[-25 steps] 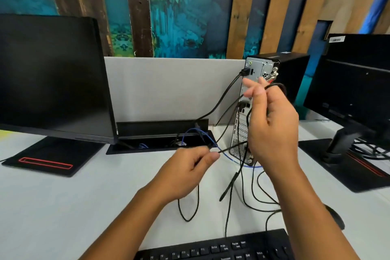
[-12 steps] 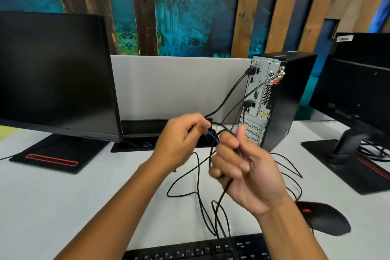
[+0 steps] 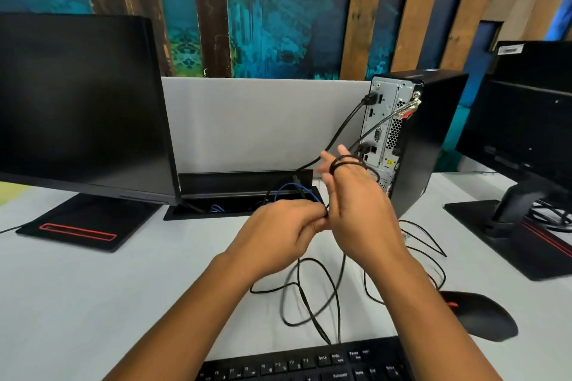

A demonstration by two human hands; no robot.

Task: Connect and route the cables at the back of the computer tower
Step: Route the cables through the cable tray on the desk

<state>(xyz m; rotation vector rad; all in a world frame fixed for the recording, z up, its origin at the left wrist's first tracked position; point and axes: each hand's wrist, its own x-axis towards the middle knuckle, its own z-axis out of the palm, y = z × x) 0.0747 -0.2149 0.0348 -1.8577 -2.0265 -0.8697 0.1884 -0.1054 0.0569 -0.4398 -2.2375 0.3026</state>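
The black computer tower [image 3: 433, 139] stands at the back right with its silver rear panel [image 3: 382, 127] facing me; several black cables are plugged into it. My left hand [image 3: 278, 232] is closed, pinching thin black cable [image 3: 309, 294] at mid-desk. My right hand [image 3: 359, 207] is right beside it, fingers stretched up, with a loop of that black cable wound around them. Slack cable lies in loops on the white desk below both hands. A blue cable [image 3: 291, 187] rises from the desk's cable box [image 3: 244, 192] behind my hands.
A black monitor [image 3: 77, 108] stands at the left, another monitor [image 3: 532, 120] at the right with cables on its base. A black mouse [image 3: 483, 315] lies at the right and a black keyboard [image 3: 309, 362] at the front edge. A grey divider [image 3: 253, 120] closes the back.
My right hand dropped from the tower's rear panel to mid-desk, then rose beside my left hand with a cable loop around its fingers. My left hand shifted right and stayed closed on the cable.
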